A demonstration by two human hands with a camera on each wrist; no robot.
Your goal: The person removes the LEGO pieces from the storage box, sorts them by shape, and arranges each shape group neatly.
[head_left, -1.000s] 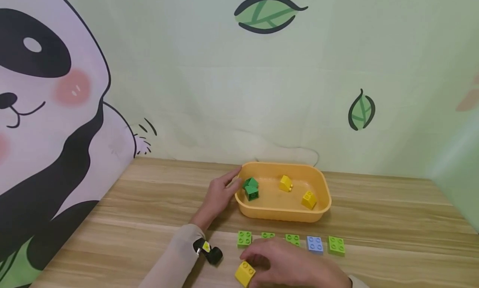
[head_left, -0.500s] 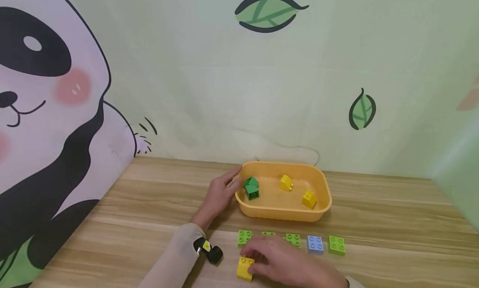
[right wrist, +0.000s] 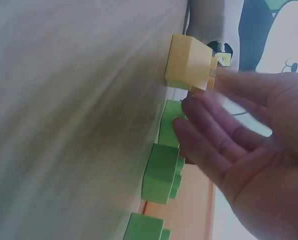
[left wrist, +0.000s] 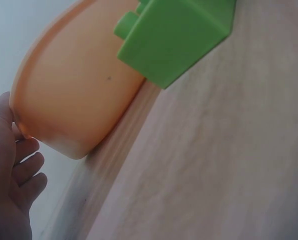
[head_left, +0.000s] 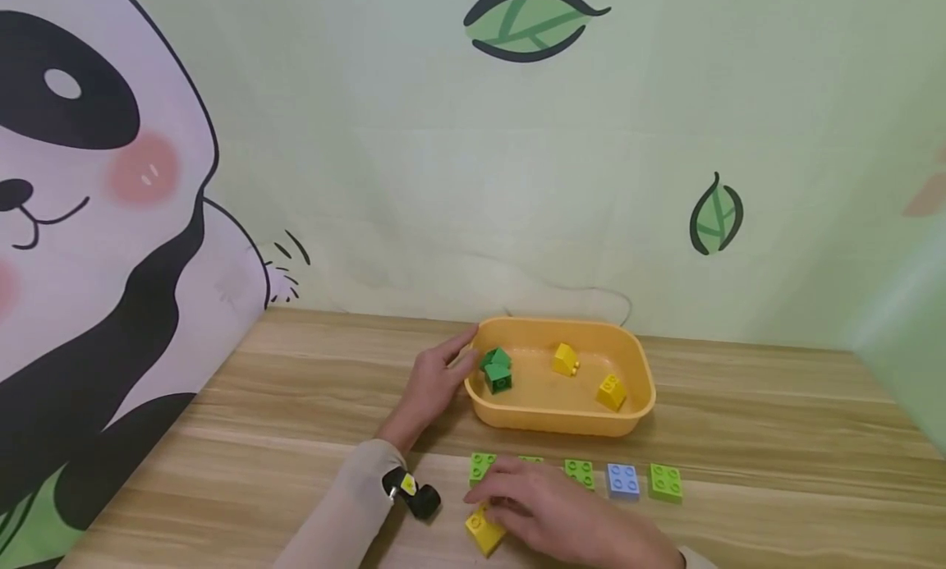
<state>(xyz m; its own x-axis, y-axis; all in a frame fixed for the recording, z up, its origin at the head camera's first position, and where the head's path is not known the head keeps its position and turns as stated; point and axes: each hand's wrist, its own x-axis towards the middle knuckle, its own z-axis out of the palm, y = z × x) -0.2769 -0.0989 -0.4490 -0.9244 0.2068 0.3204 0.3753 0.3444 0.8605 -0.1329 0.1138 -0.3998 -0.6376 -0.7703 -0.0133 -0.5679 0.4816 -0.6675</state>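
Note:
My left hand (head_left: 436,380) rests against the left end of an orange-yellow plastic tub (head_left: 562,422), its fingers along the rim; the left wrist view shows this hand (left wrist: 9,170) at the tub wall (left wrist: 74,100). In front of the tub, my right hand (head_left: 547,503) is over a yellow toy building brick (head_left: 484,538) with a sloped side, partly hiding it. In the right wrist view the yellow brick (right wrist: 186,62) stands on the table, with the thumb and fingertips of the right hand (right wrist: 259,135) at its studded top, loosely bent and not wrapped round it.
Inside the tub lie dark green bricks (head_left: 498,378) and two yellow bricks (head_left: 611,393). A row of lime green bricks (head_left: 666,484) and one blue brick (head_left: 623,481) runs between tub and right hand, partly covered by it. A panda-printed cloth (head_left: 369,183) hangs behind.
The yellow brick under the right hand has turned twice, first squarer to the view, now angled again. The right fingers have shifted over its top. The left hand and tub stay put.

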